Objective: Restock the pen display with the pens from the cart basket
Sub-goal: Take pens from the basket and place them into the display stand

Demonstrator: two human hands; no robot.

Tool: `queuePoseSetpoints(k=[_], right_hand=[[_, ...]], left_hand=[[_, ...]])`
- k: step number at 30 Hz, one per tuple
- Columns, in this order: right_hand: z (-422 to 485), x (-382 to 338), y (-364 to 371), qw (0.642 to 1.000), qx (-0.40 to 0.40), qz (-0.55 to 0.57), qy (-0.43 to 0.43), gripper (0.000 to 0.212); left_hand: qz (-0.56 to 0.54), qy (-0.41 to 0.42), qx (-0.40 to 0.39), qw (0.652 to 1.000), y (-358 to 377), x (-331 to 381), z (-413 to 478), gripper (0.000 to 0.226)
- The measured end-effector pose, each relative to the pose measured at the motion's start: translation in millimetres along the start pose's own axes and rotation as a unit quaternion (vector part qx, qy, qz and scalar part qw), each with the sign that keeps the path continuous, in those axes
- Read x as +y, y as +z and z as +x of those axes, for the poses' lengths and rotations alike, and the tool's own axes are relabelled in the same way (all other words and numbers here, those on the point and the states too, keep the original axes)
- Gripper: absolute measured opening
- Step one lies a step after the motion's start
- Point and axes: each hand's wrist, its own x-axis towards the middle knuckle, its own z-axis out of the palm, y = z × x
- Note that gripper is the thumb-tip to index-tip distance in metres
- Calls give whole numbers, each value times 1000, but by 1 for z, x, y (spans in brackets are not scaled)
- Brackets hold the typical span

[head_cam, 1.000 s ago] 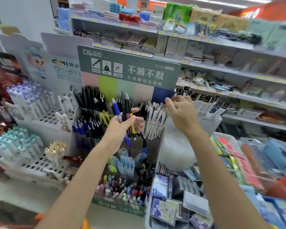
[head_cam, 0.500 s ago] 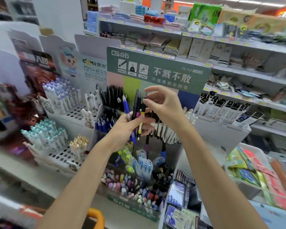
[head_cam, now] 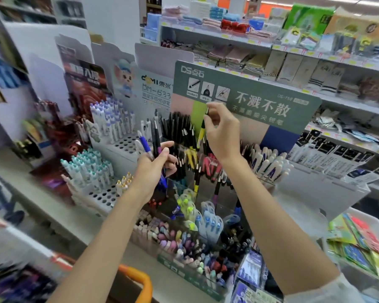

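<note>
Well, the yellow-gripped pen [head_cam: 200, 134] hung nearly upright just in front of the green header of the pen display [head_cam: 271, 110], above its black pens [head_cam: 179, 125], pinched near the top by the right hand [head_cam: 223, 132], fingers clamped on it. Down and left of that header, the left hand [head_cam: 154, 167] gripped a bunch of pens [head_cam: 157, 142], blue and purple among them, fingers curled round them. Well below the display, an orange cart handle [head_cam: 140, 278] showed.

Stacked towels [head_cam: 232, 26] on top shelf [head_cam: 206, 32], folded cloths [head_cam: 225, 56] beneath, striped sock packs [head_cam: 328, 76] alongside, cartoon mouse card [head_cam: 124, 77] left, coloured packets [head_cam: 359, 243] lower right.
</note>
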Motion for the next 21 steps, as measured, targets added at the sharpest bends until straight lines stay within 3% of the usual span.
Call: queuePoseSetpoints(k=[5, 8, 11, 13, 15, 17, 21], right_hand=[[-8, 12, 14, 988, -115, -104, -18, 17], [-10, 13, 14, 979, -123, -159, -30, 20], [-6, 2, 6, 992, -94, -78, -4, 24], [-1, -13, -1, 989, -140, 22, 37, 25], [1, -25, -4, 961, -214, 149, 95, 30], [-1, -29, -3, 940, -235, 216, 121, 31], [0, -26, -7, 964, -132, 213, 90, 26]], left_hand=[[36, -3, -55, 998, -2, 0, -2, 24], [17, -24, -75, 997, -2, 1, -1, 26], [-12, -46, -110, 993, -1, 5, 1, 29], [-25, -57, -134, 989, 4, 8, 2, 30], [-31, -65, -152, 986, 12, 11, 3, 27], [-35, -71, -165, 983, 20, 14, 3, 23], [-21, -67, -154, 986, 17, 18, 7, 30]])
